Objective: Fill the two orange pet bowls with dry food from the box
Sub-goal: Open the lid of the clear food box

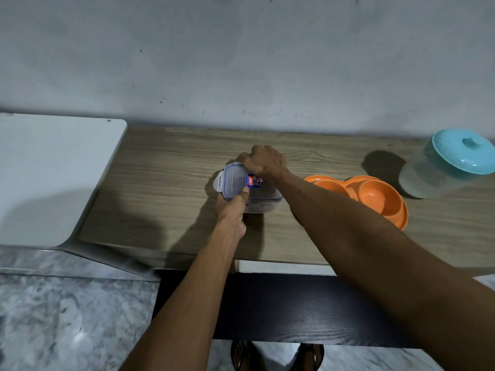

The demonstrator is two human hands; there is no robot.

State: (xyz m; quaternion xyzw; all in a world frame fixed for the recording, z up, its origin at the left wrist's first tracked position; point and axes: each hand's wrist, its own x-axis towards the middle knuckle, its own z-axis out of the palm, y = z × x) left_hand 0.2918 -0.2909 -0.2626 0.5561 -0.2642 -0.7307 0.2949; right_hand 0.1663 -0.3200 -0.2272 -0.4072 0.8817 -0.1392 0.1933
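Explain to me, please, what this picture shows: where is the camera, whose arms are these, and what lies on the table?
There is no machine here. A person wears one wide-angle camera on the head, so you look forward and down along their two bare arms. On the light wooden tabletop stands a clear rectangular plastic box with a blue-rimmed lid, and the lid is on. The left hand grips the near side of the box, with the thumb on the lid. The right hand curls over the lid's far edge, perhaps at a latch, but that part is hidden. To the right lies an orange plastic double pet bowl; the parts that show hold no food. Beyond it stands a clear round tub with a turquoise lid. A white flat surface is at the left.
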